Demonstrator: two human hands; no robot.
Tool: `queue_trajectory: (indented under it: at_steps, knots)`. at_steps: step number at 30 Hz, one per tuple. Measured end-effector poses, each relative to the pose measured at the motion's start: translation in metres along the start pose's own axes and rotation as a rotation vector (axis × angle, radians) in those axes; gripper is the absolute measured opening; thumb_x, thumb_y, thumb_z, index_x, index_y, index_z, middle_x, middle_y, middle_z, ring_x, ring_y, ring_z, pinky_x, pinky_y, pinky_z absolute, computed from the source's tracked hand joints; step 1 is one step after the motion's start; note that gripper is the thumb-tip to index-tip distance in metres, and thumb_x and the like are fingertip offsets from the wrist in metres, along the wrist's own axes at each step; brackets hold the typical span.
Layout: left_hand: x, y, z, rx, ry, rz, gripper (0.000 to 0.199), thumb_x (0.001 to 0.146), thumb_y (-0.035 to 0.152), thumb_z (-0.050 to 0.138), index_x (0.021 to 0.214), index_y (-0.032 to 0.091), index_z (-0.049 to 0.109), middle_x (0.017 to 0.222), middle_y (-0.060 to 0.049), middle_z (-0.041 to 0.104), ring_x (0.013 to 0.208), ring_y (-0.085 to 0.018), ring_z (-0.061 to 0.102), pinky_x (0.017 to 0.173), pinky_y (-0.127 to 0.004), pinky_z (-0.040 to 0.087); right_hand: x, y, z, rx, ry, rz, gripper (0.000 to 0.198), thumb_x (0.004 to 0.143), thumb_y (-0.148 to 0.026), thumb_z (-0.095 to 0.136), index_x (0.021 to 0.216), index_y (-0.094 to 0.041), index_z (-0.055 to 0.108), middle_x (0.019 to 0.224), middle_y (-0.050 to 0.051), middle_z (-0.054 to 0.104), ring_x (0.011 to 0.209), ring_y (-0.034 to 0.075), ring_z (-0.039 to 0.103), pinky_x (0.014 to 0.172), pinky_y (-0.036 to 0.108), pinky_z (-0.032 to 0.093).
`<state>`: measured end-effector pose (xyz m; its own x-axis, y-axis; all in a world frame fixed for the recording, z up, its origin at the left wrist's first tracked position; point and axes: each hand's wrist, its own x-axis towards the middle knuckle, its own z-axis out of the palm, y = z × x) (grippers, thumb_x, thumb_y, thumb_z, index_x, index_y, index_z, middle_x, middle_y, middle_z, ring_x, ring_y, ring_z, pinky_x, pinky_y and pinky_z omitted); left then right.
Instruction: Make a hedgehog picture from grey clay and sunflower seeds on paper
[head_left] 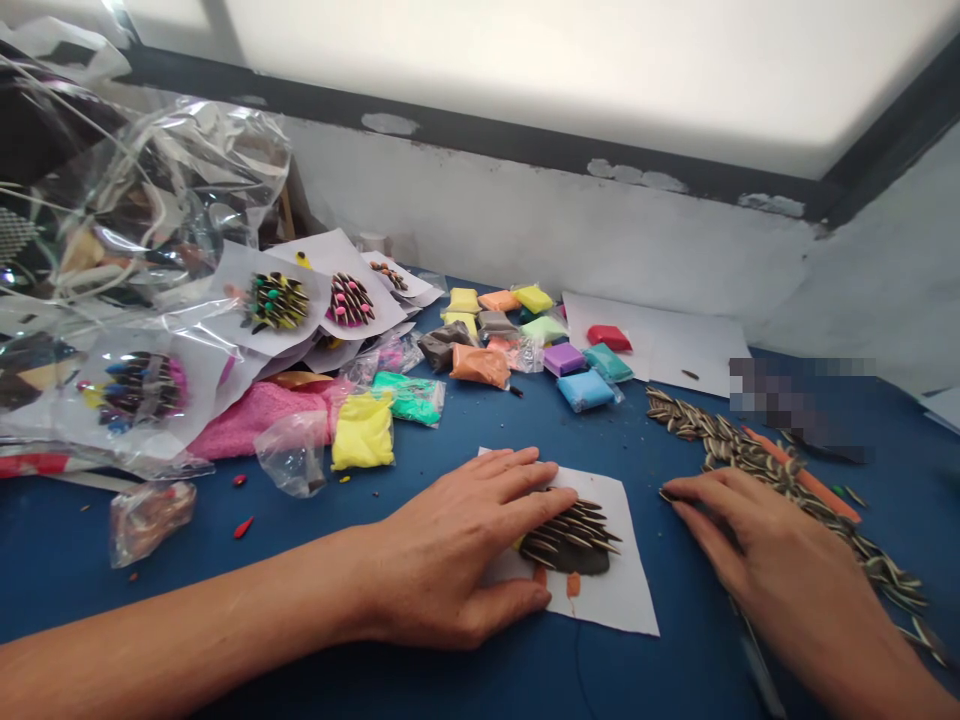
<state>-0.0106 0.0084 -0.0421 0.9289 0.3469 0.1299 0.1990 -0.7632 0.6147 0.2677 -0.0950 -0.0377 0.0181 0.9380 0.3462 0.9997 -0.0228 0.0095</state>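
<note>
My left hand (461, 555) lies with outstretched fingers over a white paper sheet (626, 600), covering its left part. On that sheet is a flat dark clay shape (581, 560), with striped sunflower seeds (577, 525) set in rows like spines. Small orange clay pieces (574, 583) sit below it, and my fingers hide its left end. To the right, my right hand (784, 560) pinches a single sunflower seed (666, 495) between thumb and index finger. Beside and behind that hand spreads a long heap of sunflower seeds (679, 418).
Packets of coloured clay, including a blue one (585, 391) and a yellow one (363, 432), lie across the blue table (420, 680). Finished seed figures (277, 300) on paper and clear plastic fill the left. An orange stick (806, 475) crosses the seeds; a thin tool (757, 665) lies near my right wrist.
</note>
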Motion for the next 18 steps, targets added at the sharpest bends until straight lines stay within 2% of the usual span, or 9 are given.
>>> queue_trajectory:
  at_steps: [6, 13, 18]
  knots:
    - [0.001, -0.001, 0.001, -0.009, 0.001, 0.006, 0.066, 0.088, 0.035, 0.063, 0.148, 0.017, 0.042, 0.155, -0.014, 0.039, 0.146, -0.036, 0.028, 0.118, -0.058, 0.025, -0.001, 0.000, 0.000, 0.041, 0.010, -0.031, 0.036, 0.098, -0.040, 0.039, 0.090, -0.024, 0.070, 0.092, 0.004, 0.072, 0.087, 0.022, 0.069, 0.076, 0.036, 0.050]
    - [0.000, -0.001, 0.000, -0.005, 0.003, 0.013, 0.066, 0.088, 0.034, 0.064, 0.148, 0.018, 0.042, 0.155, -0.013, 0.039, 0.146, -0.035, 0.028, 0.118, -0.057, 0.025, 0.003, -0.003, -0.013, 0.108, 0.093, 0.008, 0.032, 0.096, -0.041, 0.044, 0.104, -0.022, 0.067, 0.097, 0.005, 0.075, 0.087, 0.023, 0.071, 0.072, 0.035, 0.053]
    - [-0.001, -0.003, 0.003, -0.009, 0.005, 0.013, 0.068, 0.089, 0.034, 0.064, 0.151, 0.022, 0.038, 0.156, -0.011, 0.038, 0.147, -0.035, 0.027, 0.118, -0.058, 0.026, 0.003, -0.017, -0.019, 0.326, 0.038, 0.085, 0.025, 0.094, -0.042, 0.049, 0.090, -0.028, 0.069, 0.088, 0.001, 0.073, 0.080, 0.018, 0.070, 0.068, 0.030, 0.054]
